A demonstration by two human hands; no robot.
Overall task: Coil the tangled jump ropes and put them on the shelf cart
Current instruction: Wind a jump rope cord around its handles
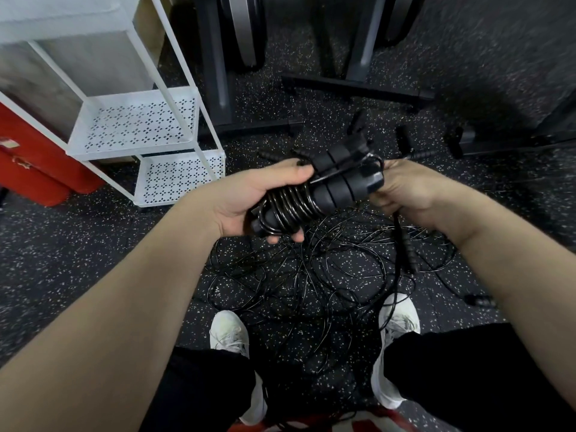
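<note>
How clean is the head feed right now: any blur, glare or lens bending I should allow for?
Head view: wide-angle bending bows the white shelf cart posts and stretches the forearms; the upper left corner is smeared by blur; glints shine on the cord wound round the jump rope bundle, held by left hand and right hand; the tangled ropes on the floor read fairly sharp.

You will find no text, label, brand, number or sign here that can be read. The red case (37, 163) at your left carries a small pale tag (9, 143), but it is too blurred to make out.
</note>
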